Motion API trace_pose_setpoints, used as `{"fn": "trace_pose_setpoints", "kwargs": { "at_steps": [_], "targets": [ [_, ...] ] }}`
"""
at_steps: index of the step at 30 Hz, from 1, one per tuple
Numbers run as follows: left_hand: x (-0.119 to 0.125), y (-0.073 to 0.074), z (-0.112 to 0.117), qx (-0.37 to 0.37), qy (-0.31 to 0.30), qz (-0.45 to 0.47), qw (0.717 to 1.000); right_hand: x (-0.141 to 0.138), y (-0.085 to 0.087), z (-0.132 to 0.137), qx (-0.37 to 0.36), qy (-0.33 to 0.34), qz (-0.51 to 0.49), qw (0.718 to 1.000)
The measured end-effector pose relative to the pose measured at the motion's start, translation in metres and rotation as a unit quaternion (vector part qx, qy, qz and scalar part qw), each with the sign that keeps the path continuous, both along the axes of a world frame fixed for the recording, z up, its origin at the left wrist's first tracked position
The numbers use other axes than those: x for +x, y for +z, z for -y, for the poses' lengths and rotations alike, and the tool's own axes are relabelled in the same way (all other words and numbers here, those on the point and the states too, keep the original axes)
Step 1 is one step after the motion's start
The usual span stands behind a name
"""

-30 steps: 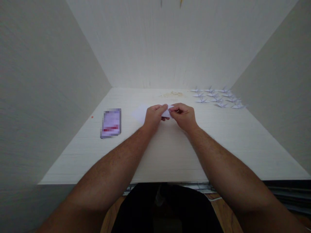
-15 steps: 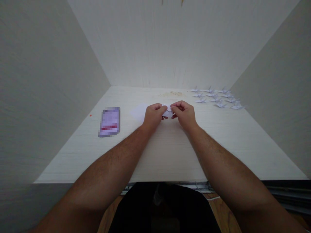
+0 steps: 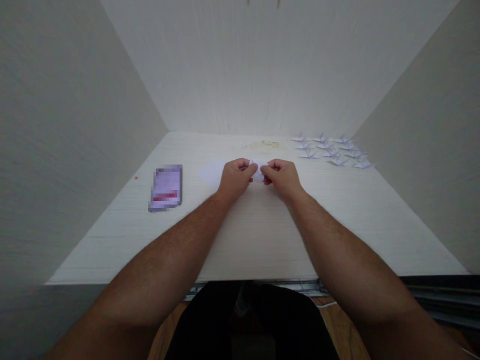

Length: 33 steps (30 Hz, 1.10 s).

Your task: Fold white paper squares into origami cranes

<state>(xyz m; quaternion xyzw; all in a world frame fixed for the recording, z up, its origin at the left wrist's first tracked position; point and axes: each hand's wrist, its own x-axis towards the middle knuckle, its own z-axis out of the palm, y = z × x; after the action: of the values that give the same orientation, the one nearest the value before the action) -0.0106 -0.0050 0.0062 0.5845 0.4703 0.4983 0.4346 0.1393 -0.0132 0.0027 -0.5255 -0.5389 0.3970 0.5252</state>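
A small folded piece of white paper [image 3: 258,175] is held up between my two hands, over the middle of the table. My left hand [image 3: 237,178] pinches its left side, thumb in front and fingers behind. On the opposite side my right hand [image 3: 282,177] grips it in the same way, thumb tip close to the middle. The fingers cover much of the paper, so its exact folds are hard to make out. Pale paper [image 3: 210,172] lies on the table just beyond my left hand.
Several folded paper cranes [image 3: 325,147] stand in rows at the back right. A blurred purple packet [image 3: 166,187] lies on the left of the white table [image 3: 258,240], with a small red speck [image 3: 136,178] beside it. Walls [image 3: 240,75] enclose the back and both sides.
My right thumb and fingers have shifted slightly down along the paper, and its front flap sits differently between the thumbs. The whole view has moved a little.
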Motion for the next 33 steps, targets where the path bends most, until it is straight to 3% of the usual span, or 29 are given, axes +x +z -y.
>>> {"fn": "trace_pose_setpoints", "kwargs": {
  "at_steps": [10,18,26,33],
  "targets": [
    [0.0003,-0.0009,-0.0018,-0.009,0.005,0.015,1.0,0.0002,0.0007,0.0025,0.003,0.007,0.018,1.0],
    [0.0,0.0019,-0.0001,-0.009,0.0,0.013,1.0,-0.0003,-0.0037,0.0001,0.002,0.018,-0.025,1.0],
    [0.0012,0.002,0.001,-0.088,-0.05,0.062,0.993,-0.0007,-0.004,-0.0028,-0.002,0.005,-0.045,0.999],
    [0.0004,0.0007,0.0013,-0.085,-0.087,0.035,0.992,0.0002,-0.0012,-0.0012,-0.002,-0.002,-0.046,0.999]
  ]
}}
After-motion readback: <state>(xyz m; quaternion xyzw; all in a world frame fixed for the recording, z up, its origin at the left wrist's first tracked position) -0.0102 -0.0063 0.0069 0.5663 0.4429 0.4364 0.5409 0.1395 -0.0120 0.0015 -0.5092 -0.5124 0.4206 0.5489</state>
